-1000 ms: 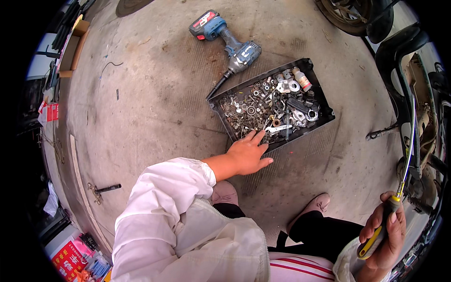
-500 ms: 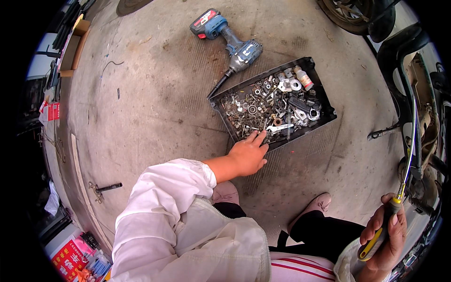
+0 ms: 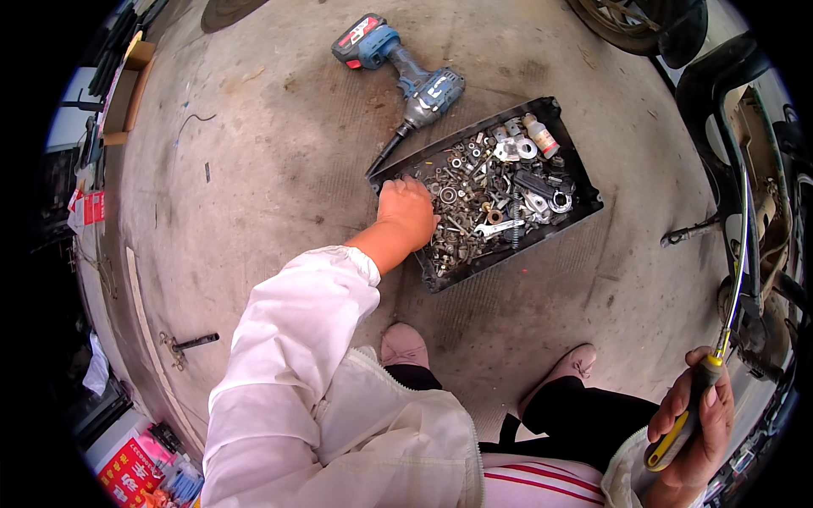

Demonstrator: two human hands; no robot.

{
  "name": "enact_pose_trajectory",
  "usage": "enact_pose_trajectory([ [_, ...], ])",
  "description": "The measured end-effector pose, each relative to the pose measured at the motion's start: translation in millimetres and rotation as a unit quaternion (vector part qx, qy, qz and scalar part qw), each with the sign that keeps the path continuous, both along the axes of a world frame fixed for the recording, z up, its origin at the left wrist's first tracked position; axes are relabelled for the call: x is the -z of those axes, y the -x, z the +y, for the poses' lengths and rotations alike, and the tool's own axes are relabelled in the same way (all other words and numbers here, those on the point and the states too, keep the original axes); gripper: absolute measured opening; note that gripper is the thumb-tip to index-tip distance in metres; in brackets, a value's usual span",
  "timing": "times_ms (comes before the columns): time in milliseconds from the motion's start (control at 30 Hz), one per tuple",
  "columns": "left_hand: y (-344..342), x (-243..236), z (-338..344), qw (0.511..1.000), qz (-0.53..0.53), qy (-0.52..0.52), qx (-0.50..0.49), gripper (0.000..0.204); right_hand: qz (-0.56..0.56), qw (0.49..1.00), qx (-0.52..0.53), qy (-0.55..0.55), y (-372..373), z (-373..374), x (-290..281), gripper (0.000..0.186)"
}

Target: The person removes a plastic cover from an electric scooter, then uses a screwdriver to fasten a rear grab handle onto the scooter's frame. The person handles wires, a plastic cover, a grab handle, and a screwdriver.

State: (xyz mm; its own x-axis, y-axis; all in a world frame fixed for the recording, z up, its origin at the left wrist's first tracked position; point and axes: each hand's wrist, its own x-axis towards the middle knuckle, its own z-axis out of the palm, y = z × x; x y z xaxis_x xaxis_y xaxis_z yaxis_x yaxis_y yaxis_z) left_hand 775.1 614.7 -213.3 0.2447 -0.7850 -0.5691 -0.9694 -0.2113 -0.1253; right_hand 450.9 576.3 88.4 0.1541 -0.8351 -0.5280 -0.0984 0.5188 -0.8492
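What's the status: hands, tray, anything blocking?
Left hand over black tray, left end, grip unclear. Right hand grips screwdriver. Loose metal parts inside. Power tool by tray corner.

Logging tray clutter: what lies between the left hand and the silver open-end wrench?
Head view: loose bolts and other small metal parts lie between left hand and open-end wrench.

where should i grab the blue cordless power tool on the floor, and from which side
Probably by the handle, the narrow stretch between battery and motor head, coming from above and the left. The tool lies on its side with the handle exposed; its dark nose ends beside the corner of the parts tray.
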Motion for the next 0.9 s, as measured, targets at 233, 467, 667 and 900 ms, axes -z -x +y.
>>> enact_pose_trajectory([
  [233, 9.7, -9.6, 18.2, 0.998, 0.011, 0.014, 0.053, 0.034, -0.004, 1.0, 0.006, -0.001, 1.2, -1.8, 1.3, 0.049],
  [467, -24.7, 3.6, -29.7, 0.991, 0.04, 0.088, -0.089, 0.017, -0.002, 1.0, -0.013, -0.017, -0.4, -6.1, 2.5, 0.05],
  [667, -18.4, 34.3, -33.8, 0.987, 0.022, 0.125, -0.096, 0.013, 0.003, 1.0, -0.004, -0.01, -1.0, -6.0, 0.6, 0.05],
  [900, -20.0, -8.9, -32.9, 0.944, 0.232, 0.187, -0.142, 0.017, 0.005, 0.999, -0.016, -0.031, 10.9, -17.3, 10.1, 0.048],
])
